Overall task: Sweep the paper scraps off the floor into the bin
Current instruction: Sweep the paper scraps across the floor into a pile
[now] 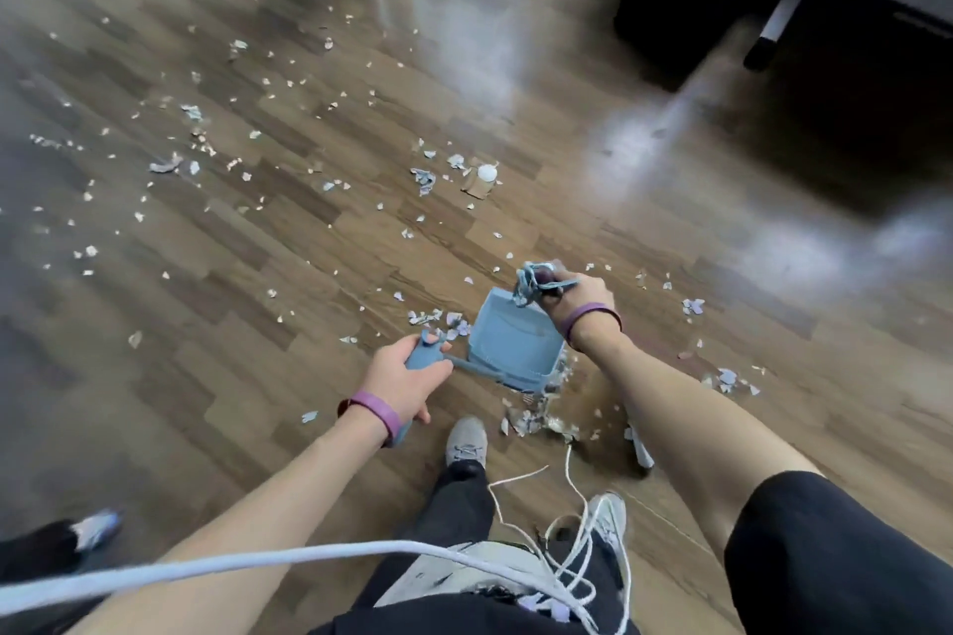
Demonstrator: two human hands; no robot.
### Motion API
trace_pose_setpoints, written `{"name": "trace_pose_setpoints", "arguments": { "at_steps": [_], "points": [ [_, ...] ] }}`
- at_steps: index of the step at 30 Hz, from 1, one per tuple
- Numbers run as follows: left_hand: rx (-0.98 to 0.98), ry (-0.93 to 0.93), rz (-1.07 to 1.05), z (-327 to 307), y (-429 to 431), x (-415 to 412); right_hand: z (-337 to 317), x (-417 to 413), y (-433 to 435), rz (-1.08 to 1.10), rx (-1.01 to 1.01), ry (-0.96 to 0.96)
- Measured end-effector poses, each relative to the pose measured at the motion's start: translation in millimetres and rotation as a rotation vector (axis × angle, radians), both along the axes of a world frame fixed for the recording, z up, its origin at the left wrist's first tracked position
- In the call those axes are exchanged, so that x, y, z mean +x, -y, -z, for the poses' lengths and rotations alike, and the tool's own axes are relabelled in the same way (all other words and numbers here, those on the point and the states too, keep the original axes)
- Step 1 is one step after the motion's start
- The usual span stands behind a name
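mid-sweep: my left hand (407, 376) grips the dustpan (510, 346) handle, right hand (577, 299) clutches a blue tool (533, 281) (blurred); next, nudge near scraps (531, 418) in.

Brown wood-plank floor (289, 242) strewn with pale paper scraps (423, 178)

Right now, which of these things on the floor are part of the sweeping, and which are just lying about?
Job: paper scraps, blue dustpan, left hand on its handle, right hand holding a crumpled blue wad.
Lying about: white cords, cardboard piece, dark furniture.
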State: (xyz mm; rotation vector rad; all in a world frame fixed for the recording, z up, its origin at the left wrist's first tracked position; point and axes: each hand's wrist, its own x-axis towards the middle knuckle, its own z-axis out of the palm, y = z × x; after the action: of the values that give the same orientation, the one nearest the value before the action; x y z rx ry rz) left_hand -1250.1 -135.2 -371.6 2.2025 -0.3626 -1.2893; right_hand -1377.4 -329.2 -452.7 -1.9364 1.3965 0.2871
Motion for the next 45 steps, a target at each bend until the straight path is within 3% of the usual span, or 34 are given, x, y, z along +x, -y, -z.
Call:
{"name": "trace_pose_setpoints", "arguments": {
  "at_steps": [9, 16, 19, 22, 25, 32, 35, 40, 45],
  "points": [
    [-0.059, 0.072, -0.244, -10, -46, 77, -64, 183, -16, 0.099, -0.054, 0.268],
    [-0.034, 0.195, -0.296, -20, -41, 97, -95, 170, 3, -0.059, -0.110, 0.344],
    [-0.016, 0.228, -0.261, -26, -34, 95, -84, 153, 3, -0.025, 0.033, 0.448],
    [-0.028, 0.231, -0.250, -30, -27, 83, -67, 135, -3, -0.030, 0.141, 0.342],
    [-0.031, 0.260, -0.265, -33, -18, 56, -56, 105, -2, -0.013, 0.155, 0.267],
    [-0.124, 0.289, -0.361, -52, 62, -48, -52, -44, 125, 0.173, 0.163, 0.436],
    [-0.165, 0.291, -0.374, -57, 109, -107, -102, -132, 175, 0.272, 0.150, 0.461],
    [-0.209, 0.202, -0.312, -50, 184, -195, -140, -273, 240, 0.331, 0.004, 0.240],
    [-0.203, 0.119, -0.199, -43, 239, -250, -140, -361, 273, 0.322, -0.146, 0.031]
  ]
}}
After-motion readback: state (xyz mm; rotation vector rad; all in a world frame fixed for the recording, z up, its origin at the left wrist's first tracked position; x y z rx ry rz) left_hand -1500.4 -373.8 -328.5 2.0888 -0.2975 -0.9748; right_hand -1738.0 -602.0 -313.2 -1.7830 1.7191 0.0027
